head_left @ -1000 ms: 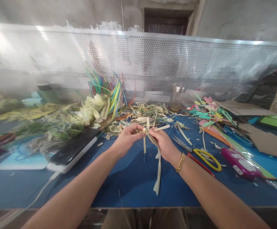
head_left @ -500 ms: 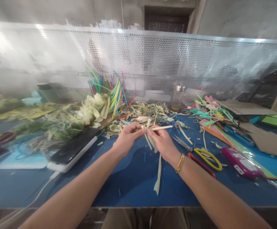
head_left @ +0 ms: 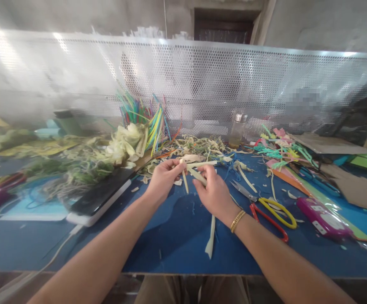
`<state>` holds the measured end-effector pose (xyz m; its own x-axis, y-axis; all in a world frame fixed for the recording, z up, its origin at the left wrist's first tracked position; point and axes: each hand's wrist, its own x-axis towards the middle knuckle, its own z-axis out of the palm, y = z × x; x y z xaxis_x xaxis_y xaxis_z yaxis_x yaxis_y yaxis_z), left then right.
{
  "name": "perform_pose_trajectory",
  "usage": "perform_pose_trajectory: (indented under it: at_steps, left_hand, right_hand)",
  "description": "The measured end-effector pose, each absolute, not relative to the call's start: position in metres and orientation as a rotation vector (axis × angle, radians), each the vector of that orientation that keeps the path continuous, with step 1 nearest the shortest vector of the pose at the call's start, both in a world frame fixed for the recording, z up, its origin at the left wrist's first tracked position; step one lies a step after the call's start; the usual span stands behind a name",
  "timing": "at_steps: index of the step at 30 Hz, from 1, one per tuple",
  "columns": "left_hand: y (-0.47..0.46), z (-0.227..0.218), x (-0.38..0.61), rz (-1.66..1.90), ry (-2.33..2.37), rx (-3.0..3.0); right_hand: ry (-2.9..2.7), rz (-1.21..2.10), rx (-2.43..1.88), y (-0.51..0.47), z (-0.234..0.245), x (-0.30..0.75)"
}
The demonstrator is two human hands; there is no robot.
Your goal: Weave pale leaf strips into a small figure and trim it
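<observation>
My left hand (head_left: 163,180) pinches the crossing point of some pale, flat, leaf-like strips between thumb and fingers. One strip end (head_left: 206,163) sticks out to the right and another end (head_left: 185,182) hangs down. Closed around a third, wider pale strip (head_left: 197,175) is my right hand (head_left: 214,189), a little to the right and apart from the left. Below the right wrist a long pale tail (head_left: 211,238) comes down over the blue table; whether it belongs to the held strip is hidden by the hand.
Scissors (head_left: 265,207) with red and yellow handles lie right of my right hand, beside a purple device (head_left: 324,218). Leafy scraps (head_left: 199,145) are heaped behind. A phone (head_left: 103,196) lies left. A glass bottle (head_left: 238,128) stands before the perforated metal screen (head_left: 253,80).
My hands have drawn apart: the left moved slightly left with the crossed strips, while the right let go near the crossing and now grips the wider strip farther along.
</observation>
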<state>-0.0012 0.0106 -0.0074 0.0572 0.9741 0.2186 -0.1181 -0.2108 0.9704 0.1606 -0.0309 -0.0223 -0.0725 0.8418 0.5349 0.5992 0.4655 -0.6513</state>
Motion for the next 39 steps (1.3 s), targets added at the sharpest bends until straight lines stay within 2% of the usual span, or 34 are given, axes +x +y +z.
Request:
perform_pose_trajectory:
  at_steps: [4, 9, 12, 18, 26, 33, 39]
  left_hand:
    - [0.01, -0.009, -0.001, 1.389, 1.044, 1.442]
    - [0.004, -0.005, 0.001, 1.358, 1.067, 1.609]
    - [0.0, 0.0, 0.001, 1.195, 0.924, 1.619]
    - [0.002, 0.003, -0.007, 0.995, 0.816, 1.599]
    - [0.003, 0.004, -0.01, 0.916, 0.72, 1.431]
    - [-0.002, 0.004, -0.006, 0.871, 0.525, 1.168]
    - [-0.002, -0.005, 0.003, 1.088, 0.578, 1.26]
  right_hand:
    - [-1.983, -0.041, -1.303, -0.04, -0.013, 0.158]
    - [-2.046, -0.21, -1.232, -0.042, -0.003, 0.159]
    - [-1.91, -0.103, -1.125, -0.036, 0.0, 0.167]
    - [-1.857, 0.368, -1.039, -0.026, -0.003, 0.178]
    - [-1.84, 0.473, -1.054, -0.028, -0.003, 0.176]
    - [-1.535, 0.668, -1.097, -0.03, -0.004, 0.169]
    - [-1.443, 0.685, -1.12, -0.036, -0.001, 0.161]
